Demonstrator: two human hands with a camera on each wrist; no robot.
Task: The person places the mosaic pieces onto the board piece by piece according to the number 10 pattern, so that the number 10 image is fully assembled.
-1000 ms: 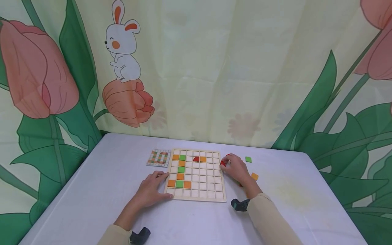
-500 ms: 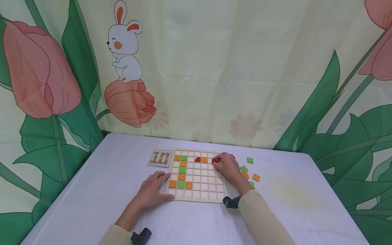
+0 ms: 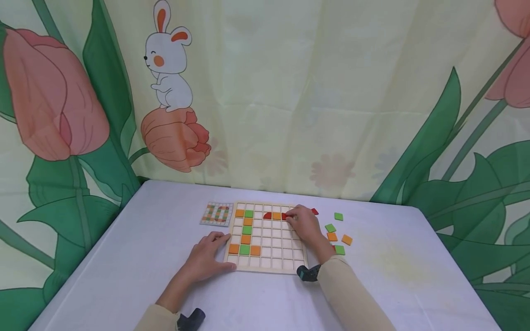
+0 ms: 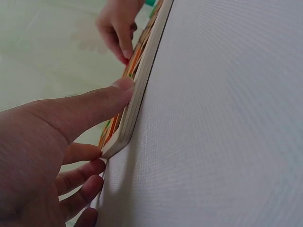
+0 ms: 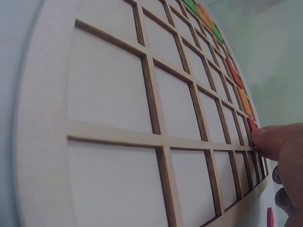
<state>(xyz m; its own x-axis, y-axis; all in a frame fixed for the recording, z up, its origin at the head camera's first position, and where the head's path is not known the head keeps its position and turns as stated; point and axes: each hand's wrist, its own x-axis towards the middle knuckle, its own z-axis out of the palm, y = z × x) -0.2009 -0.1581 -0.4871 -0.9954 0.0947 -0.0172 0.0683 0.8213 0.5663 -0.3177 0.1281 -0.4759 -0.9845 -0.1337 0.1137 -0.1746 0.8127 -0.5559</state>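
Note:
A wooden grid board [image 3: 265, 272] lies on the table with orange, green and red tiles in some cells. My left hand [image 3: 204, 257] rests at its near left corner. The thumb [image 4: 106, 101] is stretched along the front edge, and the fingertips touch the left side. At the right of the board's second row, my right hand [image 3: 306, 226] pinches a red tile [image 3: 284, 216] at a cell beside an orange tile [image 3: 276, 216]. In the right wrist view that red tile [image 5: 250, 125] is partly covered by the thumb. Another red tile [image 3: 267, 215], with a rounded corner, sits left of the orange one.
A small pattern card [image 3: 217, 214] with a coloured grid lies at the board's far left. Loose green tiles [image 3: 330, 228], orange tiles [image 3: 347, 239] and a red tile [image 3: 315, 211] are scattered right of the board. A printed curtain [image 3: 265, 101] hangs behind the table.
My right hand has carried the red tile from beyond the board's right edge leftward onto the second row, beside the orange tile. My left hand has stayed at the board's corner.

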